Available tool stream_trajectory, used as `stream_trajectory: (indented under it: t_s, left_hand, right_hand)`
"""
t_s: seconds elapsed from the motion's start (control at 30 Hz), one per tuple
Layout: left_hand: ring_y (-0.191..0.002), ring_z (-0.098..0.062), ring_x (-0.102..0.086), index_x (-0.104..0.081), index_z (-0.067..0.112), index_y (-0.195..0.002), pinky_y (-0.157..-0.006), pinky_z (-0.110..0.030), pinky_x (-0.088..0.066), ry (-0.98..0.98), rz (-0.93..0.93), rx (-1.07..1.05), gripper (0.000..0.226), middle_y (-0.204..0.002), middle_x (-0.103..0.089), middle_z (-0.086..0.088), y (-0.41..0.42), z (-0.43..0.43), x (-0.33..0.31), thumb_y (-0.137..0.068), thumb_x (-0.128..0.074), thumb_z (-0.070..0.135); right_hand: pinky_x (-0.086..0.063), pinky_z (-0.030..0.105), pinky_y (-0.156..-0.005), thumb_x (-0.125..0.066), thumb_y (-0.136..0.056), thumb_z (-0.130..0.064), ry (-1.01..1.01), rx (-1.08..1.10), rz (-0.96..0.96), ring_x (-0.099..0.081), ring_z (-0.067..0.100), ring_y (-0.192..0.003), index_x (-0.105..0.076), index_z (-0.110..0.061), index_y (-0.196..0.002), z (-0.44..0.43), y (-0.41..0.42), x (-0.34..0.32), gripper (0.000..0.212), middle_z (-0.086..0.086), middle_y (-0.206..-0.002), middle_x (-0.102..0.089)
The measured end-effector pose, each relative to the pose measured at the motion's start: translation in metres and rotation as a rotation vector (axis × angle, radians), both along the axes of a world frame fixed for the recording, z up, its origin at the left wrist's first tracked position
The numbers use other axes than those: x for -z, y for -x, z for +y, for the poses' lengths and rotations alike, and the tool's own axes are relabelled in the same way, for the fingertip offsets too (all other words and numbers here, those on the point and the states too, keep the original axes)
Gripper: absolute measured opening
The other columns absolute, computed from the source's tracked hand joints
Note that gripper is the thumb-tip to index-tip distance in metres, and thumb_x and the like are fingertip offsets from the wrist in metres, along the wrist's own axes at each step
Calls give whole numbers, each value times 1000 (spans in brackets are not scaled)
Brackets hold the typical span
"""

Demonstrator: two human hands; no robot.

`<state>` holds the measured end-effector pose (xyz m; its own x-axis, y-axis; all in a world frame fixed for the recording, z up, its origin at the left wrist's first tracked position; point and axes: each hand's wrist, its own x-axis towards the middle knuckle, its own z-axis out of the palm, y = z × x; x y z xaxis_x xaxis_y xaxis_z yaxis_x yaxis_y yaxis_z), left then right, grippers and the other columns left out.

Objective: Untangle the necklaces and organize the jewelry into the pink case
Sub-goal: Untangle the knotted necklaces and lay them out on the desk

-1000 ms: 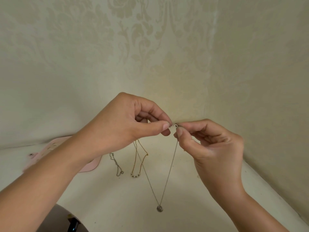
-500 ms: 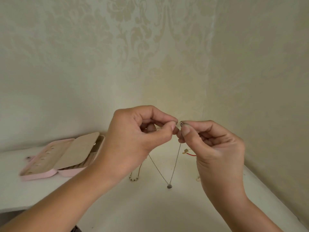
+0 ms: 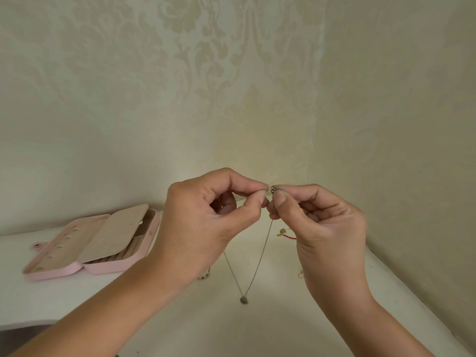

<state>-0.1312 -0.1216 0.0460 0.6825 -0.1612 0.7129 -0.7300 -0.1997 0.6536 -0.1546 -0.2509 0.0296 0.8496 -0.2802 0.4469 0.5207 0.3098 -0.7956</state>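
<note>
A thin silver necklace (image 3: pixel 260 256) hangs in a V between my hands, its small dark pendant (image 3: pixel 244 299) dangling just above the white table. My left hand (image 3: pixel 206 222) pinches one end of the chain between thumb and forefinger. My right hand (image 3: pixel 322 228) pinches the other end, where a tiny ring clasp shows at the fingertips. The two ends almost touch. The pink case (image 3: pixel 90 248) lies open on the table to the left, with beige lining and a beige flap raised over its compartments.
A red cord with a gold charm (image 3: pixel 286 234) lies on the table behind my right hand. A beaded piece (image 3: pixel 204 275) peeks out under my left wrist. Patterned walls meet in a corner straight ahead. The table's front edge runs at lower left.
The view has tilted up and left, bringing the open pink case into sight. Both hands have kept their pinch on the chain ends, and the pendant has swung slightly.
</note>
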Motion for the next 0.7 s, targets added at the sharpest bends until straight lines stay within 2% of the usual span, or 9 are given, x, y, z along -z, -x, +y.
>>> stream_trajectory:
  t_s: [0.1, 0.17, 0.43, 0.6, 0.7]
  left_hand:
    - [-44, -4, -32, -74, 30, -79, -48, -10, -30, -14, -26, -29, 7, -45, -44, 16, -2, 0, 1, -72, -70, 28]
    - [-44, -4, -32, -73, 31, -80, -48, -10, -29, -23, -36, -37, 9, -44, -39, 15, -3, 0, 1, -73, -69, 32]
    - [-43, -3, -32, -73, 29, -78, -48, -8, -29, -34, -83, -47, 6, -44, -40, 17, -3, -1, 2, -75, -69, 27]
    - [-43, -2, -34, -72, 26, -78, -48, -8, -29, -18, -90, -71, 4, -44, -43, 19, -2, -4, 3, -75, -71, 28]
    - [-43, -1, -34, -72, 24, -78, -48, -7, -29, -27, -90, -87, 7, -45, -45, 23, -1, -6, 3, -76, -73, 17]
  right_hand:
    - [-48, 13, -58, -69, -67, -11, 6, -8, 1, -61, 6, -55, -71, -8, -66, -1, -1, 1, 3, 1, -58, -68]
    - [-49, 13, -58, -70, -64, -13, -1, -15, -6, -60, 7, -55, -71, -8, -65, -1, -2, 1, 5, 3, -59, -68]
    - [-48, 13, -57, -70, -65, -12, -10, -20, -4, -60, 7, -54, -71, -8, -66, -1, -2, 1, 5, 2, -58, -67]
    - [-47, 10, -56, -68, -74, 1, 3, -18, 10, -60, 4, -53, -69, -3, -69, -1, -1, 2, 7, 0, -56, -66]
    - [-47, 11, -56, -69, -73, -1, 1, -12, 12, -60, 4, -53, -69, -2, -69, -1, -1, 2, 5, 0, -56, -66]
